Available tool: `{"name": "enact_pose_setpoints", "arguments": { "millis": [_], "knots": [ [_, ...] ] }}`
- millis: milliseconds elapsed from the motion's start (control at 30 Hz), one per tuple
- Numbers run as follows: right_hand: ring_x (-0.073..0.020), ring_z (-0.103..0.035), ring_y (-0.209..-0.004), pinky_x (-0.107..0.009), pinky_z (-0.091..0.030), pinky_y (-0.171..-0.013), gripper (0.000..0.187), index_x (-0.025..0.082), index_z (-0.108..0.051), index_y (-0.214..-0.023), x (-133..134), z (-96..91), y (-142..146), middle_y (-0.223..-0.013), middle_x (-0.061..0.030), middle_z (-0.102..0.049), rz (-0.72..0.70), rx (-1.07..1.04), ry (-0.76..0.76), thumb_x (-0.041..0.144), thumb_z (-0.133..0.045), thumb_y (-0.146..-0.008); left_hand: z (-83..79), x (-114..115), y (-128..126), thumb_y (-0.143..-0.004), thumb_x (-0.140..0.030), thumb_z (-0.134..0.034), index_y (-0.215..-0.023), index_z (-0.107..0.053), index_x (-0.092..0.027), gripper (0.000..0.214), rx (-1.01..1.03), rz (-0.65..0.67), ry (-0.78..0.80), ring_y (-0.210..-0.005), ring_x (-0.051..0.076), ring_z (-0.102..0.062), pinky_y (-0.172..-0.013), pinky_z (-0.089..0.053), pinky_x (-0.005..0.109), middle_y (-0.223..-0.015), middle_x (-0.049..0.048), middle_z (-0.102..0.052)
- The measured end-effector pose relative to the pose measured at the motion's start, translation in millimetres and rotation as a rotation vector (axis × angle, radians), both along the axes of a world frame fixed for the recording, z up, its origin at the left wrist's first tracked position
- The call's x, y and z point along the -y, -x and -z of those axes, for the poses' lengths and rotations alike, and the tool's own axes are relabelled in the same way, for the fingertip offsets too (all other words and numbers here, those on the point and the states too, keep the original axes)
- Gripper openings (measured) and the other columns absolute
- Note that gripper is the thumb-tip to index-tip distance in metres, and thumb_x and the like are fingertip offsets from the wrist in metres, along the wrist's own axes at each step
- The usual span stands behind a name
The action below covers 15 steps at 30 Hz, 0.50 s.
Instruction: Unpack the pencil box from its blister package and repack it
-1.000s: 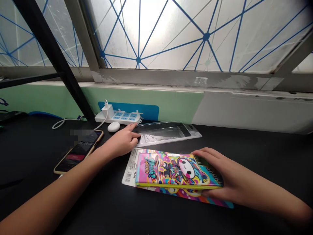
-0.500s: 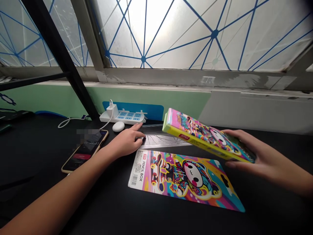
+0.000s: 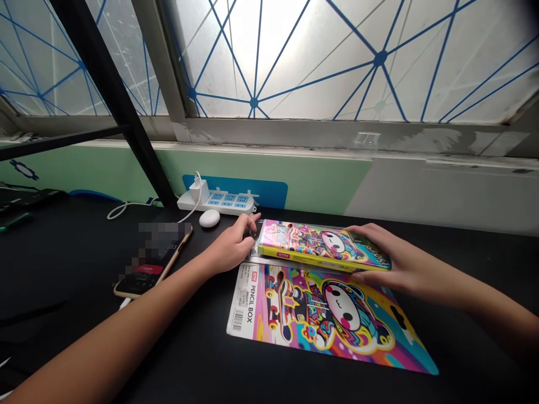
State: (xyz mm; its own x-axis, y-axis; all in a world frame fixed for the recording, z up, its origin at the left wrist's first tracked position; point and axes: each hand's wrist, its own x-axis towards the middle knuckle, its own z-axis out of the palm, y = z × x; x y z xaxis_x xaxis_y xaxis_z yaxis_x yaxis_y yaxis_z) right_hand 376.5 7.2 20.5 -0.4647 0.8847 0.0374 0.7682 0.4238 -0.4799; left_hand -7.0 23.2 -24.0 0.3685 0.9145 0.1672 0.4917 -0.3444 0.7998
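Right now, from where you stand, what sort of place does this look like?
Probably an indoor desk workspace, perhaps an office or study room. A black desktop runs beneath a frosted window, and a power strip and a smartphone sit on it.

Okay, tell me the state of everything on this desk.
Pencil box, looks closed, lying flat on the blister
Clear plastic blister, under the box
Right hand, gripping the box's right end
Left hand, fingers at the blister's edge
Printed card backing, flat, face up
Phone, screen lit
Power strip, white charger plugged in
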Motion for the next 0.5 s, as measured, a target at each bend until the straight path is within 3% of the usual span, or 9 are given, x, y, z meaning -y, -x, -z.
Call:
{"name": "enact_pose_setpoints", "arguments": {
  "millis": [100,200,333,500],
  "knots": [
    [-0.0406,-0.056,-0.130,-0.056,-0.050,-0.108,0.085,0.027,-0.051,-0.147,-6,3.9,5,-0.139,-0.0150,-0.059,-0.023,0.045,-0.034,0.067,-0.075,-0.076,6.4,-1,-3,-0.088,-0.013,-0.042,-0.111,-0.042,-0.026,0.026,0.118,0.038,0.048,-0.156,0.022,-0.034,-0.121,-0.038,0.047,-0.165,0.0146,-0.040],
    [-0.0408,-0.052,-0.132,-0.060,-0.047,-0.109,0.084,0.026,-0.051,-0.147,-9,9.6,15,-0.138,-0.0158,-0.059,-0.065,0.078,-0.053,0.068,-0.074,-0.077,5.8,1,-7,-0.101,-0.028,-0.038,-0.132,-0.040,-0.024,0.032,0.163,0.037,0.076,-0.155,0.021,-0.035,-0.122,-0.038,0.044,-0.166,0.0127,-0.040],
    [-0.0390,-0.048,-0.135,-0.059,-0.046,-0.110,0.068,0.028,-0.054,-0.144,-7,20.2,32,-0.142,-0.0147,-0.056,-0.043,0.106,-0.131,0.067,-0.062,-0.089,-0.8,7,-11,-0.102,-0.051,-0.048,-0.148,-0.040,-0.024,0.055,-0.054,-0.008,0.010,-0.158,0.029,-0.026,-0.127,-0.029,0.050,-0.169,0.0113,-0.033],
    [-0.0378,-0.047,-0.135,-0.060,-0.042,-0.111,0.054,0.030,-0.059,-0.140,-1,28.2,37,-0.141,-0.0141,-0.054,-0.014,0.169,-0.266,0.062,-0.052,-0.097,-9.2,11,-11,-0.101,-0.054,-0.050,-0.146,-0.051,-0.021,0.056,-0.316,0.012,-0.075,-0.161,0.032,-0.011,-0.128,-0.024,0.054,-0.171,0.0099,-0.030]
  ]
}}
